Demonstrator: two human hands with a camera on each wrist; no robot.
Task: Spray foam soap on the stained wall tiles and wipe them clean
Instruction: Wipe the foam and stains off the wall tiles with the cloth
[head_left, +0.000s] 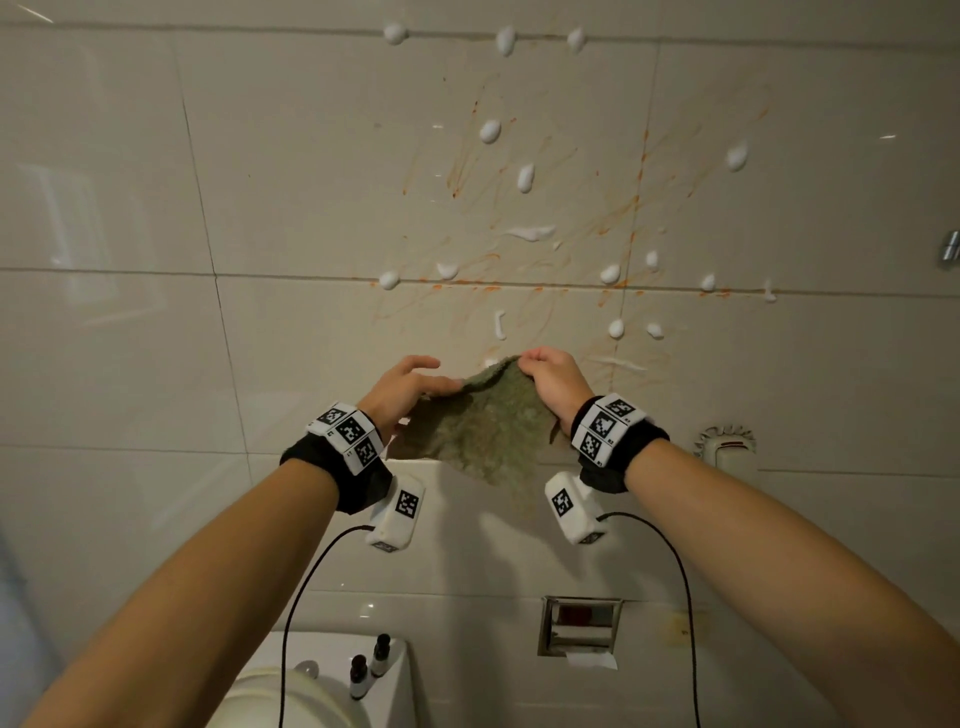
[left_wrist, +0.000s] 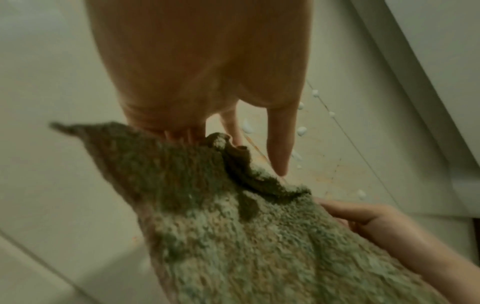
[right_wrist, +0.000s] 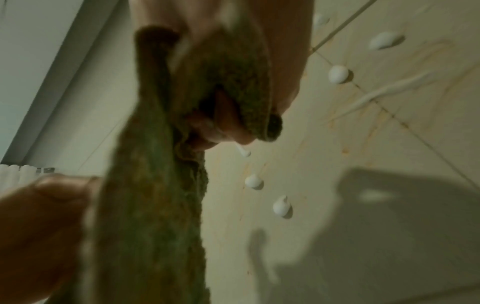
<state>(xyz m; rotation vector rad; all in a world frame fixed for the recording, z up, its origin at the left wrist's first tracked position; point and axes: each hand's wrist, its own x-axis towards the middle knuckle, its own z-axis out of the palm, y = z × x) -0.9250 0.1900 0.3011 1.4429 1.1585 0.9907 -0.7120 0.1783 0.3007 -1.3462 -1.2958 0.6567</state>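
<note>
Beige wall tiles (head_left: 311, 171) carry orange stain streaks (head_left: 524, 291) and many white foam blobs (head_left: 490, 131), some of them smeared. In front of the lower part of the stained patch hangs a green terry cloth (head_left: 488, 431), stretched between both hands. My right hand (head_left: 543, 371) grips its top corner with curled fingers (right_wrist: 226, 117), right against the wall. My left hand (head_left: 415, 382) holds the cloth's left edge: its lower fingers (left_wrist: 182, 134) curl onto the cloth (left_wrist: 259, 236), while one finger points straight out. In the right wrist view its thumb (right_wrist: 52, 195) presses the cloth (right_wrist: 155, 205).
Below stands a white toilet tank (head_left: 332, 649) with two small dark-capped bottles (head_left: 370, 670) on its lid. A recessed metal paper holder (head_left: 579, 626) is at lower right, a white wall fixture (head_left: 727, 447) at right and a chrome hook (head_left: 950, 252) at the far right edge.
</note>
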